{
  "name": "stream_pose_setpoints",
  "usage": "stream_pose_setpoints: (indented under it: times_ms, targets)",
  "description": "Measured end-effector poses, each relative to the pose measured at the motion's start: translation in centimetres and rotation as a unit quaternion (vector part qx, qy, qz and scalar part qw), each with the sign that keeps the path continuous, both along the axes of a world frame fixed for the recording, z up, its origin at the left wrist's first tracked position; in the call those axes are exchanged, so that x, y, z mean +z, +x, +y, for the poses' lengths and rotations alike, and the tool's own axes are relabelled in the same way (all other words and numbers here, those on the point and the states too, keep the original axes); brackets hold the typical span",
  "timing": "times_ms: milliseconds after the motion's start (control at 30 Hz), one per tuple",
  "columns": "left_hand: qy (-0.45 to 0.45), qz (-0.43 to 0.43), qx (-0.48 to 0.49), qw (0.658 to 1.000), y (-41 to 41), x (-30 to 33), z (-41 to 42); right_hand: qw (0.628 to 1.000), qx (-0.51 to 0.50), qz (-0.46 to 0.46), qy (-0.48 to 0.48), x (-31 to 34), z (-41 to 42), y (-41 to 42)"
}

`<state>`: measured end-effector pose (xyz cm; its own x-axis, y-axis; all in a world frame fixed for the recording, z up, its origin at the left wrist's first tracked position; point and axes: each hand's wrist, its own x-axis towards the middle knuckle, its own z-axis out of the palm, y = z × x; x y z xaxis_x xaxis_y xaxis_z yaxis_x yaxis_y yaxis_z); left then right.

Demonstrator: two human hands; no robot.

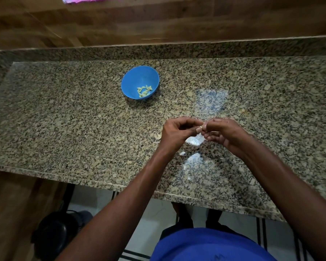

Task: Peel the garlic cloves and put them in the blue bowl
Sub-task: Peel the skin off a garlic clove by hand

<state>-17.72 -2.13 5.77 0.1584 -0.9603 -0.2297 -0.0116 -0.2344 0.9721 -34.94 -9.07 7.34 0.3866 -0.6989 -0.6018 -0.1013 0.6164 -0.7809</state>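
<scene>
A blue bowl (140, 82) stands on the granite counter (64, 119), up and to the left of my hands. Several peeled pale-yellow garlic cloves (144, 91) lie in its bottom. My left hand (179, 131) and my right hand (224, 133) meet above the counter's middle. Both pinch one small garlic clove (202, 127) between their fingertips. Most of the clove is hidden by the fingers. A thin strip of skin (213, 132) sticks out by my right thumb.
Bits of garlic skin (157, 136) lie on the counter just left of my left hand. A wooden wall (158, 21) rises behind the counter. The near counter edge (196, 196) runs below my forearms. A dark round object (55, 232) sits on the floor at lower left.
</scene>
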Motion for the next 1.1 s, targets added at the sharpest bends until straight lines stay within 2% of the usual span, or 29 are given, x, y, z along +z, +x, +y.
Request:
stream_pose_setpoints:
  times_ms: [567, 968, 1101]
  targets:
    - [0.010, 0.010, 0.024, 1.000, -0.4, -0.1, 0.2, 0.994, -0.080, -0.007, 0.080, -0.4, 0.5, 1.4]
    - [0.078, 0.066, -0.004, 0.995, 0.1, 0.9, -0.9, 0.998, -0.019, -0.013, -0.050, -1.0, 0.3, 0.4]
    - [0.117, 0.120, -0.008, 0.986, 0.3, 0.9, -1.3, 0.997, -0.008, 0.005, -0.078, -0.9, 0.3, 0.0]
